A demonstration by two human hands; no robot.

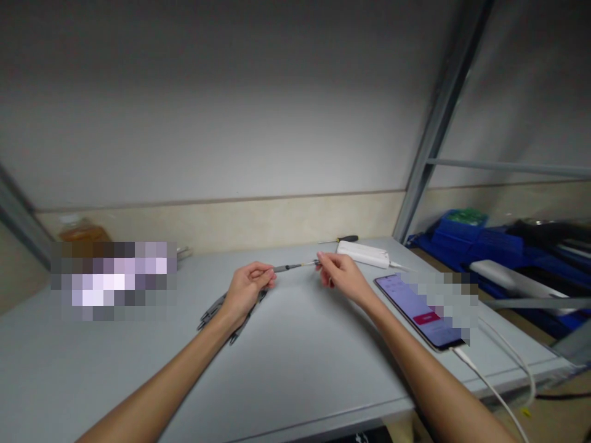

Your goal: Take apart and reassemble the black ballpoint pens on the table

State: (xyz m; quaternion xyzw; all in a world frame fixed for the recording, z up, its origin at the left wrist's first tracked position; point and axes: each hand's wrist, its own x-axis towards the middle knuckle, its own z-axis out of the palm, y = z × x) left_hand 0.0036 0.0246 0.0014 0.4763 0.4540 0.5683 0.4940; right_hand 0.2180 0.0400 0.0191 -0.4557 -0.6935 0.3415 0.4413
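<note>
Pen held level between both hands above the desk [286, 369]

I see my left hand [247, 289] fingers clamped on the grey pen [289, 267] barrel, right hand [339, 275] fingers pinching its tip end; I'd keep both grips firm and aligned, clear of the phone [418, 311]

we face a plain pale wall [231, 111] with a beige band [258, 218] along its foot, lit brightest at the centre and dim toward the top. a grey table [295, 357] runs up against it. at right a grey metal upright [438, 117] leans up, with blue bins [466, 243] behind it.
</note>
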